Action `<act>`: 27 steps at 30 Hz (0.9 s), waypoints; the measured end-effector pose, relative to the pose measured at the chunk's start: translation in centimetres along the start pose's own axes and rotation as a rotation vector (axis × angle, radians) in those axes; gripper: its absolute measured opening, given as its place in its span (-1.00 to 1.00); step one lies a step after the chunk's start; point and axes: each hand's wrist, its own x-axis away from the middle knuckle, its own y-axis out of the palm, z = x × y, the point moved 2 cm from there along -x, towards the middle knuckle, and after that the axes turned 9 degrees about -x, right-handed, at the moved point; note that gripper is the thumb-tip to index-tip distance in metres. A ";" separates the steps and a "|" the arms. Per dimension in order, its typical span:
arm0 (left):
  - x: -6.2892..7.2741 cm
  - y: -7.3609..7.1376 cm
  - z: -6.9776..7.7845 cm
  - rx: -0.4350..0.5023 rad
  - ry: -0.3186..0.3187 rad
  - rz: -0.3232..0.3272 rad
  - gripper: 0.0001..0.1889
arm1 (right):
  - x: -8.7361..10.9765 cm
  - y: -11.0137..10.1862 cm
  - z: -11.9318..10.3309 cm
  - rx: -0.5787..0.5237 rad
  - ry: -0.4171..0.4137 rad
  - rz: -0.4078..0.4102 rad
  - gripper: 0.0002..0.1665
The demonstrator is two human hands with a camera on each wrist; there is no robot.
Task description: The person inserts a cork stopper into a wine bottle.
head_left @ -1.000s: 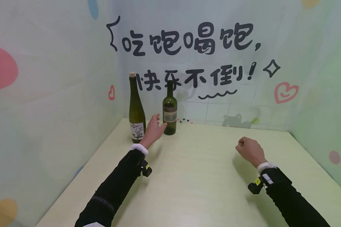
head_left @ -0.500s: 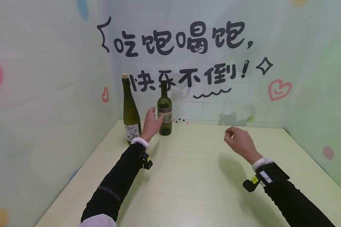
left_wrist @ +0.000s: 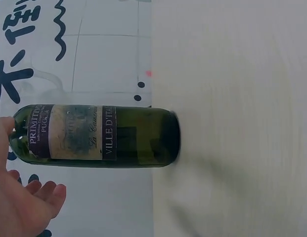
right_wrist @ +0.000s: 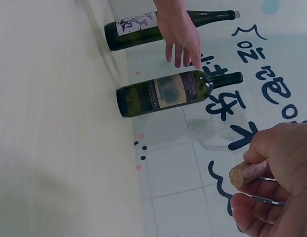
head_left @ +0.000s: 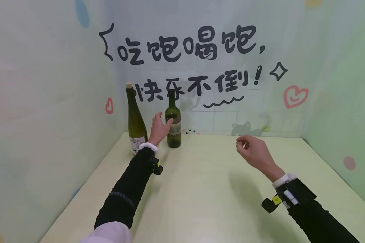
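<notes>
My right hand (head_left: 257, 153) is raised over the right half of the table. In the right wrist view it pinches a cork (right_wrist: 248, 173) between thumb and fingers, and a thin shiny strip shows across the fingers below. A green wine bottle (head_left: 174, 130) with a dark-and-beige label stands upright at the back, its mouth without a cork. My left hand (head_left: 159, 130) reaches toward it from the left, fingers spread and holding nothing. In the left wrist view the thumb overlaps the shoulder of this bottle (left_wrist: 128, 136). To the left stands a taller green bottle (head_left: 136, 118) with a cork in its mouth.
The pale table (head_left: 194, 195) meets a printed back wall (head_left: 228, 118) just behind the bottles. Side walls close in on the left (head_left: 48, 118) and right (head_left: 337, 118). The left forearm crosses in front of the taller bottle's base.
My left hand has risen slightly, its thumb now overlapping the shorter bottle's label. My right hand, with the cork, has turned and moved inward. The head view has shifted a little.
</notes>
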 end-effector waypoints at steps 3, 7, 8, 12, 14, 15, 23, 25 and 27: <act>-0.9 0.0 0.5 0.031 -0.005 0.011 -0.21 | 0.2 -0.5 -1.0 -0.008 -0.021 -0.002 -0.75; -2.1 0.4 1.5 0.078 -0.018 0.017 -0.18 | 0.6 -1.5 -2.2 -0.005 -0.057 0.010 -0.77; -2.3 0.5 1.7 0.090 -0.025 0.016 -0.17 | 0.6 -1.7 -2.4 -0.003 -0.063 0.016 -0.78; -3.1 1.2 2.6 0.131 -0.060 0.016 -0.17 | 1.1 -2.5 -2.9 -0.012 -0.073 0.030 -0.78; -3.3 1.5 2.8 0.151 -0.076 0.016 -0.17 | 1.3 -2.7 -3.1 -0.023 -0.073 0.029 -0.78; -3.4 1.7 2.9 0.154 -0.081 0.015 -0.16 | 1.4 -2.8 -3.2 -0.028 -0.074 0.028 -0.79; -4.6 2.9 2.6 0.177 -0.075 0.030 -0.15 | 2.0 -3.4 -3.7 -0.020 -0.097 0.024 -0.80; -4.9 3.2 2.3 0.173 -0.073 0.034 -0.19 | 2.1 -3.5 -3.8 -0.018 -0.096 0.023 -0.80; -5.2 3.4 2.0 0.167 -0.076 0.037 -0.23 | 2.2 -3.7 -3.9 -0.021 -0.099 0.019 -0.81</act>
